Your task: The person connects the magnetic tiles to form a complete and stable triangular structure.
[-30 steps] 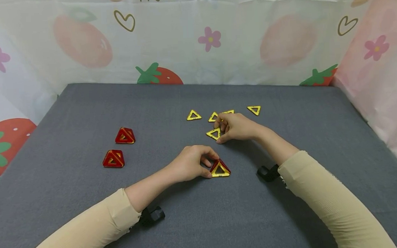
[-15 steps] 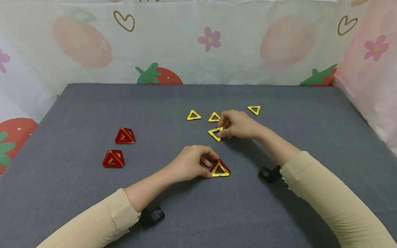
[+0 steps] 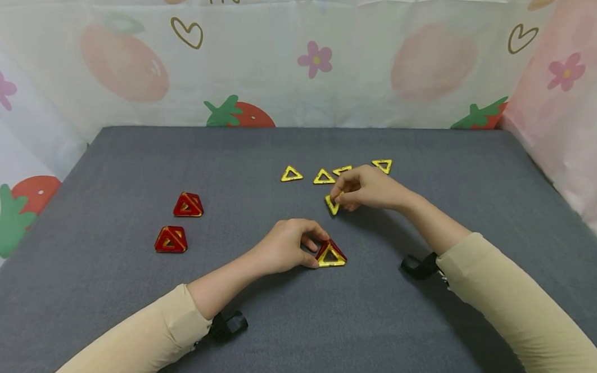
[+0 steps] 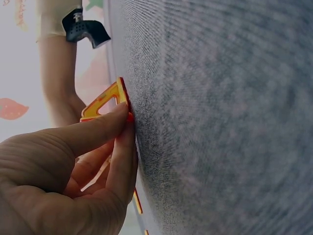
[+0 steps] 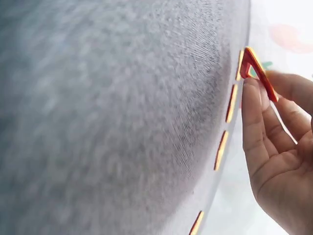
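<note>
My left hand (image 3: 288, 246) pinches the left side of a small pyramid (image 3: 331, 263) made of triangular magnetic tiles, yellow in front and red on its sides. In the left wrist view, thumb and fingertips meet at the pyramid's lower corner (image 4: 122, 93). Farther back, my right hand (image 3: 367, 188) pinches one triangular magnetic tile (image 3: 331, 206) between thumb and fingers. The right wrist view has that tile (image 5: 262, 78) tilted up on edge, red on the side facing the camera; the fingers cover part of it.
Several yellow triangular tiles (image 3: 291, 178) lie flat in a loose row behind the right hand. Two red pyramids (image 3: 195, 201) stand on the left of the grey cloth-covered table (image 3: 256, 155). A printed curtain (image 3: 354, 93) rises along the table's back edge.
My right hand has drawn the tile slightly to the right and tipped it up from lying nearly flat, uncovering the tile behind. My left hand and the pyramid stay in place.
</note>
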The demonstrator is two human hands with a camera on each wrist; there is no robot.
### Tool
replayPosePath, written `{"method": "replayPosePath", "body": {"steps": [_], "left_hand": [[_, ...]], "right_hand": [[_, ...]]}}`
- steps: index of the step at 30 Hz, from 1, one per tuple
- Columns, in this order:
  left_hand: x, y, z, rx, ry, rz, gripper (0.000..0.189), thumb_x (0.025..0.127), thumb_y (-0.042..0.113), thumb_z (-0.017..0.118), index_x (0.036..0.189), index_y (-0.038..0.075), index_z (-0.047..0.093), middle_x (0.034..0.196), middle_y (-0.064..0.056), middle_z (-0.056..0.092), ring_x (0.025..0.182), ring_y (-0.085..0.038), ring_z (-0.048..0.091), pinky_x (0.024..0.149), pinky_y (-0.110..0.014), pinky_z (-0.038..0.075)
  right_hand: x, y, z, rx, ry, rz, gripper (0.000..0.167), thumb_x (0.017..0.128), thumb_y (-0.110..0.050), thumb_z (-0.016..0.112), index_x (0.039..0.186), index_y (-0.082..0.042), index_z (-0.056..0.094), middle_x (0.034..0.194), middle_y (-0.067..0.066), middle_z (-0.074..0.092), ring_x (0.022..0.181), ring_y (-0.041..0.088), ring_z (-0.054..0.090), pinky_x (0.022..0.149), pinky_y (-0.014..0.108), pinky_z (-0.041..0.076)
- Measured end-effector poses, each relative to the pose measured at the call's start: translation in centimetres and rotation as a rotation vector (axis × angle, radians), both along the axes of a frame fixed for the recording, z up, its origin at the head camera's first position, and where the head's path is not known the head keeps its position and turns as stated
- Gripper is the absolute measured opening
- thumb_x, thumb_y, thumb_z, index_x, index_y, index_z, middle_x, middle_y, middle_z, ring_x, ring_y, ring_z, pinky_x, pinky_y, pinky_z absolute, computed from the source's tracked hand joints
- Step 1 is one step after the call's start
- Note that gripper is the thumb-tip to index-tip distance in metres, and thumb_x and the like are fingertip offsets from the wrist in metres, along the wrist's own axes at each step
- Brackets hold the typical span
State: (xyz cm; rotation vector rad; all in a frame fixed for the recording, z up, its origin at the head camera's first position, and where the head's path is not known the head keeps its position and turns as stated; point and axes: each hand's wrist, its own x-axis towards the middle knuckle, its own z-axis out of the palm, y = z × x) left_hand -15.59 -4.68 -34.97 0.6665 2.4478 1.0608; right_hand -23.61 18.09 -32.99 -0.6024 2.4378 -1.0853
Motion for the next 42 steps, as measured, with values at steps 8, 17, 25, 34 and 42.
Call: {"method": "replayPosePath", "body": {"steps": [8, 17, 25, 34, 42], "left_hand": [[0.2, 0.0, 0.3, 0.007, -0.004, 0.000, 0.045, 0.074, 0.002, 0.084, 0.116, 0.010, 0.070, 0.117, -0.007, 0.070, 0.091, -0.011, 0.067, 0.075, -0.021, 0.055], [0.2, 0.0, 0.3, 0.012, -0.003, -0.001, 0.046, 0.074, 0.001, 0.084, 0.117, 0.010, 0.070, 0.117, -0.007, 0.070, 0.092, -0.011, 0.068, 0.074, -0.020, 0.055], [0.4, -0.1, 0.6, 0.020, -0.013, -0.004, 0.045, 0.075, 0.000, 0.083, 0.118, 0.008, 0.069, 0.118, -0.009, 0.070, 0.093, -0.014, 0.069, 0.073, -0.021, 0.056], [0.3, -0.1, 0.5, 0.037, -0.019, -0.004, 0.044, 0.075, -0.001, 0.082, 0.116, 0.007, 0.069, 0.118, -0.010, 0.070, 0.094, -0.015, 0.070, 0.072, -0.021, 0.057], [0.3, -0.2, 0.3, 0.043, -0.010, -0.018, 0.044, 0.076, -0.001, 0.081, 0.118, 0.006, 0.068, 0.118, -0.011, 0.070, 0.095, -0.016, 0.070, 0.073, -0.021, 0.057]], "right_hand": [[1.3, 1.0, 1.1, 0.003, 0.075, 0.037, 0.016, 0.088, -0.015, 0.074, 0.104, -0.014, 0.074, 0.092, 0.010, 0.076, 0.081, 0.023, 0.071, 0.074, 0.037, 0.057], [3.1, 1.5, 2.5, 0.000, 0.216, 0.085, 0.010, 0.086, -0.024, 0.077, 0.096, -0.026, 0.076, 0.096, -0.004, 0.074, 0.083, 0.017, 0.068, 0.070, 0.031, 0.055], [5.1, 1.4, 2.9, -0.008, 0.298, 0.130, 0.012, 0.088, -0.025, 0.074, 0.098, -0.031, 0.075, 0.101, -0.013, 0.072, 0.090, 0.004, 0.065, 0.072, 0.029, 0.054], [7.1, 0.8, 2.9, -0.059, 0.227, 0.173, 0.014, 0.087, -0.019, 0.075, 0.099, -0.026, 0.074, 0.096, -0.010, 0.074, 0.085, 0.008, 0.069, 0.075, 0.030, 0.058], [8.1, -0.1, 2.0, -0.046, 0.246, 0.203, 0.015, 0.082, -0.018, 0.081, 0.087, -0.025, 0.069, 0.085, -0.009, 0.071, 0.077, 0.004, 0.067, 0.072, 0.029, 0.060]]}}
